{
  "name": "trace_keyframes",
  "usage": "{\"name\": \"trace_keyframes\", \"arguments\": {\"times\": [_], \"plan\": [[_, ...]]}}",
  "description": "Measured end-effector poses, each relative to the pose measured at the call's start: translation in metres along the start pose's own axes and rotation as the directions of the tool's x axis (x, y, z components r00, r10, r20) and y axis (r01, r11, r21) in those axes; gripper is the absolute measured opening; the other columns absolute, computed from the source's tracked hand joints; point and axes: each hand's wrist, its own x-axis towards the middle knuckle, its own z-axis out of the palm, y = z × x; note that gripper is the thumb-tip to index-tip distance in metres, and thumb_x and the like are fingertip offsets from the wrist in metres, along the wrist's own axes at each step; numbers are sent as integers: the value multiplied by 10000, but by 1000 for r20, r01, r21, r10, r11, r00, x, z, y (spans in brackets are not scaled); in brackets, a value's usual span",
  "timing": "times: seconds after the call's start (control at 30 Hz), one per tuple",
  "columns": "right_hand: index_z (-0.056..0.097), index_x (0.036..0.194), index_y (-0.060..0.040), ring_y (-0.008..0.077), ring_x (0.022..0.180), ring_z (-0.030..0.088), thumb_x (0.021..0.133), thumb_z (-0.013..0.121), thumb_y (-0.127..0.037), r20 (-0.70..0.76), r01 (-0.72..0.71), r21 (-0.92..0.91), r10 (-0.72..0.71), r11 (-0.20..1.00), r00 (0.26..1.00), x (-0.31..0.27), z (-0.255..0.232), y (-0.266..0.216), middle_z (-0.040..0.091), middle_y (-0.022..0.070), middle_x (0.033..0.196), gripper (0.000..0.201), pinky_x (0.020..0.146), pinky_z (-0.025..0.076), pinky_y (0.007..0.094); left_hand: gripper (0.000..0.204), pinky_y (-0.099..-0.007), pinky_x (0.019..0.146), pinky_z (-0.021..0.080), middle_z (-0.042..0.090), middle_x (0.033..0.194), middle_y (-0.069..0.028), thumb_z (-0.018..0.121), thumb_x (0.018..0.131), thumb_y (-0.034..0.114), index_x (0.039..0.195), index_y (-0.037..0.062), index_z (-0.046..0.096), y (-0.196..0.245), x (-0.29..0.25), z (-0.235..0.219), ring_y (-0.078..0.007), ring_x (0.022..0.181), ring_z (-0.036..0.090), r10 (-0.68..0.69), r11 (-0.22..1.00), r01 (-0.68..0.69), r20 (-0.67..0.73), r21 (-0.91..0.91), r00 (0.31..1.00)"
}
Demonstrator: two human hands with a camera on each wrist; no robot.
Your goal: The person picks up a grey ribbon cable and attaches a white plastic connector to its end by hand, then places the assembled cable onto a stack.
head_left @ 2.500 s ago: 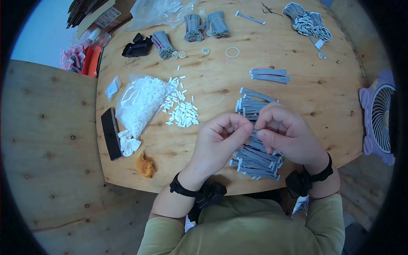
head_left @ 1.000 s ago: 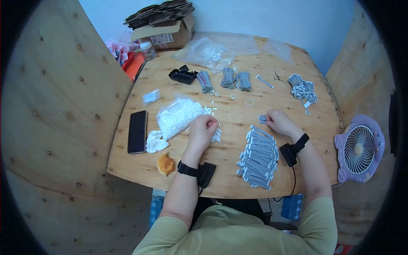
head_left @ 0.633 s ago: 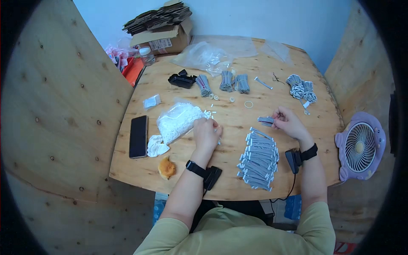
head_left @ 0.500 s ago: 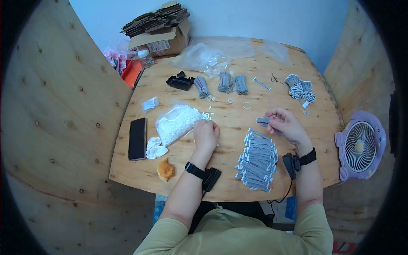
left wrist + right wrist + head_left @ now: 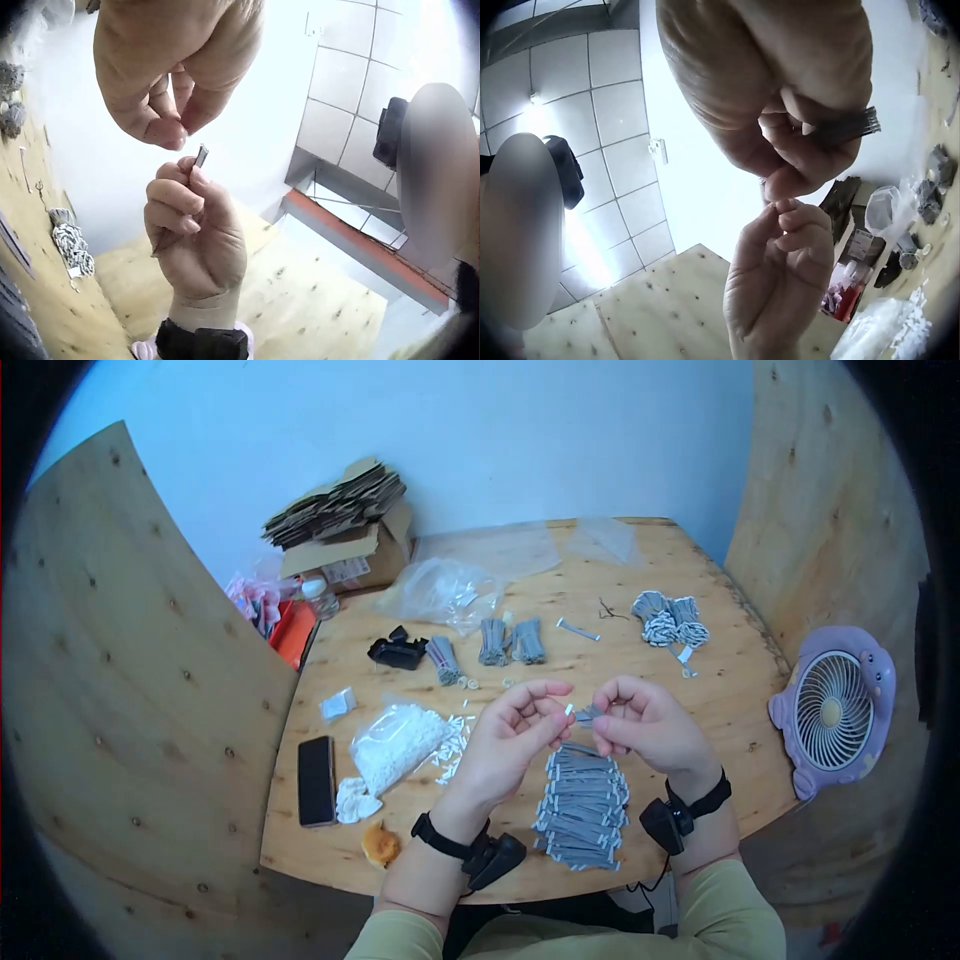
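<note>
Grey cables [image 5: 587, 715] jut from the right hand [image 5: 650, 728], which pinches them above the tabletop [image 5: 700, 800]. Just beside their tips, the left hand [image 5: 512, 745] pinches a small white piece [image 5: 569, 710]. The hands, well apart a second ago, have now drawn near each other, bringing piece and cables close together. Below lies a stack of white-ended strips [image 5: 582, 810]. Leftward are loose white bits [image 5: 452, 750] and a clear bag [image 5: 400, 748]; beyond, grey bundles [image 5: 493, 642]; far right, a purple fan [image 5: 832, 710].
</note>
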Motion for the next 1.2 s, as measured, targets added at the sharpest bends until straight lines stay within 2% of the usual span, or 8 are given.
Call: {"name": "trace_keyframes", "arguments": {"times": [0.13, 0.23, 0.33, 0.43, 0.63, 0.83, 0.93, 1.2], "plan": [[460, 888, -18, 46, 593, 499, 793, 511, -56, -15, -13, 17, 13, 1000, 1000, -8, 5, -9, 516, 2, 669, 114, 514, 390, 162, 181, -205, 613, 425, 567, 803, -61, 521, 793, 23, 969, -19, 534, 7, -6, 10, -104, 703, 530, -5, 999, 6, 29, -35, 1000], [472, 890, -10, 44, 600, 489, 791, 517, -51, -32, -20, 74, 22, 997, 999, -13, 10, -12, 505, -4, 679, 116, 529, 393, 164, 154, -208, 625, 429, 573, 826, -72, 516, 798, 30, 938, -19, 557, 15, -12, 18, -106, 715, 534, -24, 1000, 24, -46, 6, 999], [479, 888, -6, 43, 600, 484, 786, 529, -47, -50, 2, 121, 4, 993, 999, -16, 14, -9, 502, -8, 690, 121, 528, 390, 161, 149, -213, 641, 435, 578, 825, -83, 520, 797, 32, 931, -23, 555, 17, -15, 17, -111, 731, 540, -35, 999, 34, -37, -34, 999], [488, 877, -6, 37, 588, 479, 779, 545, -48, -72, 19, 123, -11, 992, 997, -20, 18, -10, 503, -10, 691, 121, 513, 382, 155, 141, -217, 650, 440, 581, 809, -90, 525, 797, 39, 918, -24, 559, 12, -16, 13, -116, 734, 547, 98, 989, -97, -6, 109, 995], [511, 830, -7, 21, 554, 462, 769, 564, -50, -117, 24, 40, -20, 999, 993, -26, 21, -15, 512, -11, 692, 92, 477, 359, 146, 113, -195, 587, 442, 576, 769, -68, 549, 778, 22, 886, -11, 542, 17, -20, 18, -99, 674, 547, 29, 1000, -29, -55, 0, 998], [516, 821, 5, 18, 607, 481, 770, 563, -44, -108, 31, 47, -26, 998, 994, -29, 24, -16, 528, -8, 705, 85, 512, 375, 144, 126, -168, 559, 437, 573, 769, -49, 559, 760, -5, 882, -2, 530, 18, -27, 24, -78, 667, 550, -10, 990, 10, -1, 141, 1000], [516, 828, 11, 25, 651, 500, 771, 562, -42, -95, 25, 37, -22, 999, 995, -31, 25, -18, 541, -1, 721, 90, 546, 393, 147, 120, -173, 564, 438, 571, 769, -44, 562, 756, -9, 872, -2, 536, 19, -28, 19, -79, 682, 554, -10, 989, 2, 50, 150, 999], [516, 832, 16, 33, 677, 514, 776, 564, -61, -63, 13, 30, -11, 999, 998, -30, 25, -15, 556, 15, 748, 106, 568, 411, 156, 122, -177, 601, 433, 566, 792, -29, 528, 806, 65, 900, -12, 539, 22, -29, 22, -67, 697, 536, -84, 987, 80, 22, 139, 996]]}}
